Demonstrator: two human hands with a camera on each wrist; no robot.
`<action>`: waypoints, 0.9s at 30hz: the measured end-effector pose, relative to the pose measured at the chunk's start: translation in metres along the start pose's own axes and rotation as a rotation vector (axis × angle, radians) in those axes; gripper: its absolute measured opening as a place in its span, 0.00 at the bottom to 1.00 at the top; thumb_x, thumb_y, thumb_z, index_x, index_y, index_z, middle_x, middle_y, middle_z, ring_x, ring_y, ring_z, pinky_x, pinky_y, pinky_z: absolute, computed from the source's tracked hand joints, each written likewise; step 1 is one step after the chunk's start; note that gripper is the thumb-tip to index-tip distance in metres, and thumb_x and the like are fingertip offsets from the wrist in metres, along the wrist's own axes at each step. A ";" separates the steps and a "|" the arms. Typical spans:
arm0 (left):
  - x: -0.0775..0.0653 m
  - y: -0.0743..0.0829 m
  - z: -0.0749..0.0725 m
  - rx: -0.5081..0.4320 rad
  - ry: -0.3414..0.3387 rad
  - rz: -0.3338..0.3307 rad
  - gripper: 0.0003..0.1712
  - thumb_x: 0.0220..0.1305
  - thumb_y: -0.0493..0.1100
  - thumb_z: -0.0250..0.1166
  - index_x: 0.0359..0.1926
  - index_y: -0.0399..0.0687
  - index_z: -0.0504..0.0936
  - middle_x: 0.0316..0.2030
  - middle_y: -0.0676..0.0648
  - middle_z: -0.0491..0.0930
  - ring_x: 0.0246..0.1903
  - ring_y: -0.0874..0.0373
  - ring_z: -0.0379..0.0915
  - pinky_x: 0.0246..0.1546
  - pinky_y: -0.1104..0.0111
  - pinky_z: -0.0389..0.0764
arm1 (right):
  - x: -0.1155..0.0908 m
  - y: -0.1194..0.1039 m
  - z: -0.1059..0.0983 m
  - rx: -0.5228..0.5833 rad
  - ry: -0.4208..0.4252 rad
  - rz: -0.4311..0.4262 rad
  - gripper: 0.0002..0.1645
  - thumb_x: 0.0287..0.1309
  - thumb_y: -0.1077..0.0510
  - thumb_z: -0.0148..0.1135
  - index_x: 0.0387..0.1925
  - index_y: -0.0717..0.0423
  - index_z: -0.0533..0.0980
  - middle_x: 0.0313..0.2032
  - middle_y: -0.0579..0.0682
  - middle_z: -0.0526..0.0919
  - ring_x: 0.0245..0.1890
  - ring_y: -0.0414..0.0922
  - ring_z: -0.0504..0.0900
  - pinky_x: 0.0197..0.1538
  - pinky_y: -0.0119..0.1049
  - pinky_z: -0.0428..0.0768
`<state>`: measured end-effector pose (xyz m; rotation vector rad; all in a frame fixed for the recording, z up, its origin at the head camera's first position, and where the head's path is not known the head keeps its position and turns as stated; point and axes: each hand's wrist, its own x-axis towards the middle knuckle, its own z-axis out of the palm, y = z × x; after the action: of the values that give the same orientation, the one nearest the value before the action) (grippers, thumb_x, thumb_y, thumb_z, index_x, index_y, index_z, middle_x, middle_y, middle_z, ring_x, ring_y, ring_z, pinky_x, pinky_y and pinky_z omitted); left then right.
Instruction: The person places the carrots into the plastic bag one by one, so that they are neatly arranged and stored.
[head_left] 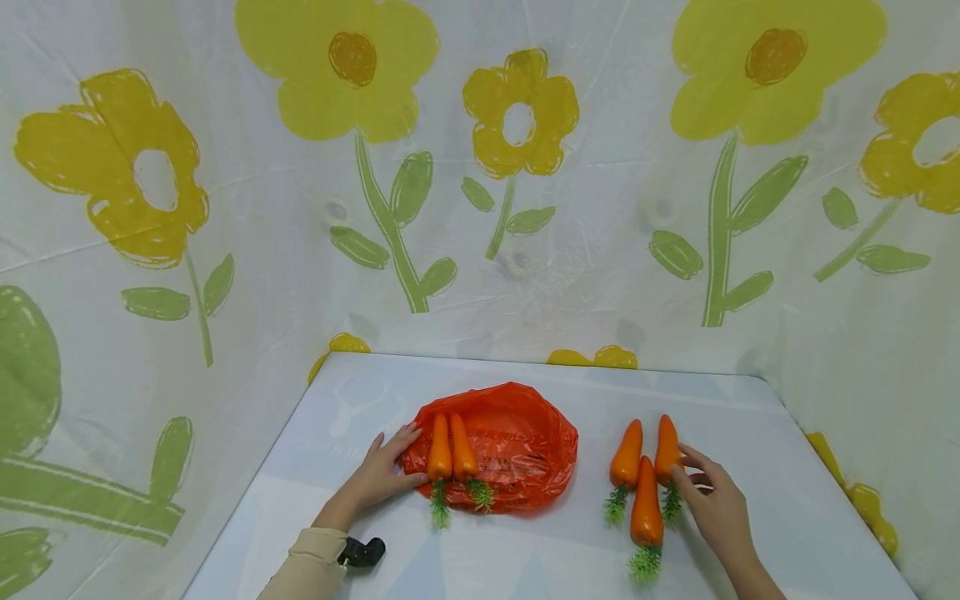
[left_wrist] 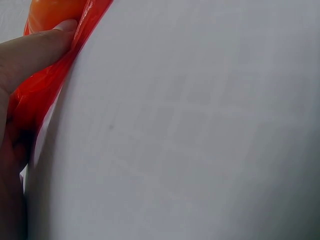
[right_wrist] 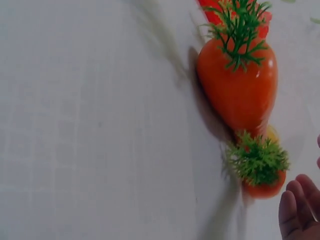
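A red plastic bag point(head_left: 525, 454) lies spread with its mouth open, and two orange toy carrots point(head_left: 440, 450) with green tops rest at its left side. My left hand point(head_left: 382, 473) grips the bag's left edge; in the left wrist view its thumb point(left_wrist: 37, 52) lies over the red plastic beside a carrot point(left_wrist: 52, 14). Three more carrots point(head_left: 647, 504) lie in a group to the right of the bag. My right hand point(head_left: 712, 496) is beside the rightmost carrot point(head_left: 667, 450), fingers slightly bent. Whether its fingertips touch that carrot I cannot tell.
A white table point(head_left: 525, 567) with pale patterns carries everything. Near my left wrist lies a small black object point(head_left: 363, 552), its kind unclear. Flower-printed cloth point(head_left: 585, 292) hangs behind and along both sides of the table.
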<state>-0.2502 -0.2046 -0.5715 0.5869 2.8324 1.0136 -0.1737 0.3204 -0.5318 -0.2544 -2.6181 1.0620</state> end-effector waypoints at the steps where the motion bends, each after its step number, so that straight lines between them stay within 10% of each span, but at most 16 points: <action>1: 0.000 0.000 0.000 0.000 -0.001 0.000 0.51 0.60 0.61 0.72 0.76 0.42 0.64 0.77 0.42 0.57 0.77 0.43 0.48 0.75 0.41 0.33 | 0.001 0.001 0.000 -0.004 -0.001 0.007 0.30 0.70 0.45 0.63 0.66 0.57 0.75 0.52 0.62 0.83 0.38 0.43 0.81 0.37 0.20 0.76; 11: 0.000 -0.003 0.001 0.009 0.010 0.004 0.51 0.60 0.62 0.72 0.76 0.43 0.65 0.77 0.43 0.58 0.77 0.44 0.49 0.76 0.41 0.34 | 0.013 0.011 -0.001 -0.001 -0.174 0.100 0.41 0.72 0.38 0.57 0.73 0.61 0.66 0.66 0.72 0.64 0.54 0.65 0.76 0.53 0.58 0.82; 27: -0.001 0.001 -0.001 -0.006 -0.001 0.011 0.51 0.60 0.62 0.72 0.76 0.41 0.64 0.77 0.42 0.58 0.77 0.44 0.49 0.75 0.41 0.35 | 0.029 0.020 0.006 -0.003 -0.299 0.122 0.45 0.71 0.37 0.57 0.76 0.60 0.61 0.71 0.73 0.61 0.61 0.70 0.74 0.57 0.60 0.79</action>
<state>-0.2495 -0.2045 -0.5705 0.6025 2.8273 1.0234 -0.2017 0.3384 -0.5441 -0.2772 -2.9001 1.2207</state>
